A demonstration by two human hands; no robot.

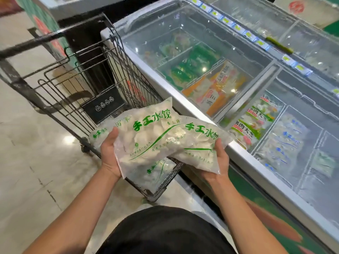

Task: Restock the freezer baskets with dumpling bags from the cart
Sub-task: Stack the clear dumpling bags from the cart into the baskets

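Am holding two clear plastic dumpling bags with green lettering [146, 138], above black wire cart [77, 74]. Left hand [110, 153] gripping upper bag's edge; right hand [220, 158] cupping under lower bag. Am judging freezer basket with matching bags [286, 142] as target; glass lid [302, 143] looks shut, so needs one hand freed first. Keeping bags flat, stacked.

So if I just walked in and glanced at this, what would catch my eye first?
Probably the two clear dumpling bags with green lettering, held up in the middle: the left hand grips the upper bag, and the right hand grips the lower bag. Behind them stands a black wire shopping cart holding more such bags. To the right runs a long chest freezer whose glass lids cover green, orange and white packets.
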